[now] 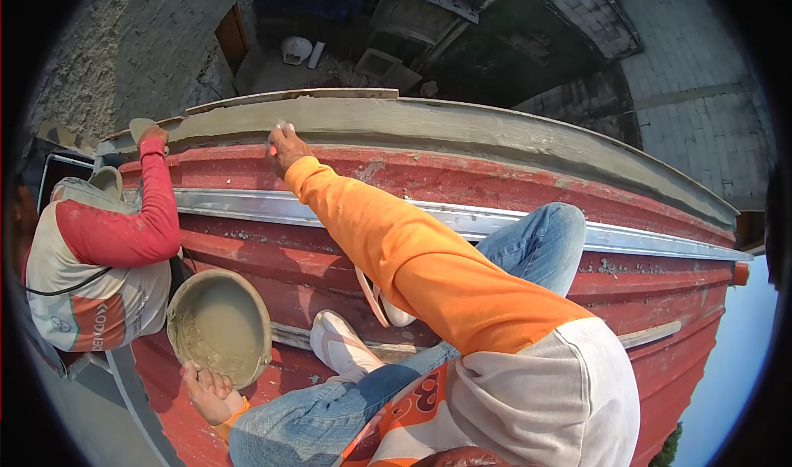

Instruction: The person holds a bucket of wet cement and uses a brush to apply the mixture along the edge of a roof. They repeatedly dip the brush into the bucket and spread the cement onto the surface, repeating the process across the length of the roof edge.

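My right hand (286, 147), at the end of an outstretched orange sleeve, is closed at the wet grey mortar ledge (355, 120). Something small with a red-orange part shows at its fingers, too hidden to name. Low at the left, my left hand (210, 391) is beside the lower rim of a round bucket (219, 327) with grey mortar inside. Its fingers are loosely bent and a little apart, with nothing visible in them.
At the left a co-worker (107, 261) in a red-sleeved shirt reaches to the ledge with a flat tool (142, 129). A metal channel (511, 219) crosses the red corrugated roof (297, 252). Beyond the ledge is a drop; the roof ends at the right.
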Demonstrator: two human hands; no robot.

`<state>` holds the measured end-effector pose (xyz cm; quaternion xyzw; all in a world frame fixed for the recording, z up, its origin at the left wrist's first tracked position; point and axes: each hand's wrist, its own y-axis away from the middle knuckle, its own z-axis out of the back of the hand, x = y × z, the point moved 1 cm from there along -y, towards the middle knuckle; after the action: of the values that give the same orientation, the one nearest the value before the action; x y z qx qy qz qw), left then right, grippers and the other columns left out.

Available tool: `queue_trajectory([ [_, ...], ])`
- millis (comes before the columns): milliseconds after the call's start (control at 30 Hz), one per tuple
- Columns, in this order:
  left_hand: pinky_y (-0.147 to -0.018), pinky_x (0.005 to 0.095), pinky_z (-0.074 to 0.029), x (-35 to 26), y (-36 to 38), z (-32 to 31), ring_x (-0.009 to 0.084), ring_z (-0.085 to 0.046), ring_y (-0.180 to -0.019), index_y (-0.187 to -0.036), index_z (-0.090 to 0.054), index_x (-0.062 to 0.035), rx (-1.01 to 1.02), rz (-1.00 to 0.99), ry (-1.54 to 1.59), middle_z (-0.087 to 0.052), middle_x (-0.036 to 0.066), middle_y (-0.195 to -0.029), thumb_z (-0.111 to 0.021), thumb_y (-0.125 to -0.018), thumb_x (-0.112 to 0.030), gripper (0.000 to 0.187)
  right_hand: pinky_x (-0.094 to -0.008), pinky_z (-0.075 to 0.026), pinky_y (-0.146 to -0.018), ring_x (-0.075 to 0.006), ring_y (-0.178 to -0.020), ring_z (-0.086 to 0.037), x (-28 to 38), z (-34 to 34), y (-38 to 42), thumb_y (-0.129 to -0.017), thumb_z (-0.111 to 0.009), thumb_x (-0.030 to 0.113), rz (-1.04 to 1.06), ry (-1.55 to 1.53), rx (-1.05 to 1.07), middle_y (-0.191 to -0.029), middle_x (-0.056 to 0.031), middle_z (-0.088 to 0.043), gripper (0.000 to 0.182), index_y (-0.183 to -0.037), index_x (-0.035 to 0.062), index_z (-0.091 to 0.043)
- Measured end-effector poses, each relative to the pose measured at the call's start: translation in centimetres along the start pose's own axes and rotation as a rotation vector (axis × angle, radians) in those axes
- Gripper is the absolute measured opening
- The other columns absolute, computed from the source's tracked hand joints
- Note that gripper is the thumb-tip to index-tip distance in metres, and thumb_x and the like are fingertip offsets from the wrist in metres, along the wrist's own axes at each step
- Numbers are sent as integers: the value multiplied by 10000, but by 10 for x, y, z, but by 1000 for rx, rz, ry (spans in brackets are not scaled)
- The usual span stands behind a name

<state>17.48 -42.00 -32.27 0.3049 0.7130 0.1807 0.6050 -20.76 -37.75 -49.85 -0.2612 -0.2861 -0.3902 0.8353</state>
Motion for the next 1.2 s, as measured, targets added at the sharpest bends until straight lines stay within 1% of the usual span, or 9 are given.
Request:
queue_trajectory([
  [167,-330,205,-235,-2,-1,-7,51,-260,-328,-798,-443,-108,-50,25,-21,-268,-52,-461,-472,-876,-292,202,-349,-456,-667,-309,-765,-555,-44,45,-4,-771,-603,142,-52,-144,-44,-777,-148,-549,122,-840,62,-541],
  [300,-337,197,-237,-1,-1,-11,50,-226,-328,-788,-431,-105,-69,9,-52,-270,-50,-463,-474,-865,-280,196,-273,-444,-715,-141,-777,-549,-83,197,16,-785,-632,147,-141,-214,372,-872,-65,-611,118,-872,72,-603],
  [433,-342,205,-228,-5,8,-30,49,-228,-340,-790,-429,-104,-113,-3,-118,-267,-46,-474,-483,-859,-290,206,-256,-480,-784,-135,-856,-557,-132,381,47,-812,-608,124,-251,-19,564,-936,-51,-587,108,-872,42,-572],
  [500,-345,207,-228,-7,9,-34,48,-232,-347,-800,-431,-102,-130,2,-141,-264,-45,-480,-479,-861,-295,208,-243,-453,-640,-89,-695,-526,-142,470,75,-805,-598,100,-260,37,487,-763,-25,-577,67,-867,77,-586],
  [567,-347,209,-228,-7,5,-33,46,-236,-353,-810,-434,-101,-140,9,-164,-261,-45,-487,-475,-863,-300,211,-239,-448,-635,-92,-692,-519,-129,545,102,-775,-607,54,-512,-6,407,-742,-19,-565,60,-823,69,-575],
  [733,-344,199,-224,-2,-12,-14,54,-231,-355,-827,-448,-97,-45,-92,-323,-253,-43,-507,-457,-871,-334,241,-264,-439,-621,-141,-639,-518,-132,679,153,-721,-585,14,-518,378,263,-661,-36,-543,59,-739,65,-561],
  [867,-333,199,-222,-16,-2,-23,59,-222,-348,-791,-443,-114,-109,26,-340,-254,-46,-488,-466,-867,-341,241,-304,-451,-641,-215,-654,-553,-131,686,170,-715,-599,50,-486,631,-24,-676,-78,-570,49,-749,71,-570],
  [1033,-297,221,-207,-43,12,-33,69,-229,-298,-717,-427,-152,29,48,-423,-251,-50,-423,-468,-865,-352,253,-380,-476,-735,-337,-839,-583,-122,590,154,-707,-600,54,-525,982,186,-887,-176,-573,156,-850,69,-539],
  [1200,-291,226,-196,-74,25,-53,69,-238,-290,-712,-440,-154,157,124,-464,-251,-54,-417,-476,-865,-350,251,-400,-447,-715,-341,-845,-548,-68,451,130,-705,-535,-2,-283,523,302,-921,-133,-490,158,-833,82,-497],
])
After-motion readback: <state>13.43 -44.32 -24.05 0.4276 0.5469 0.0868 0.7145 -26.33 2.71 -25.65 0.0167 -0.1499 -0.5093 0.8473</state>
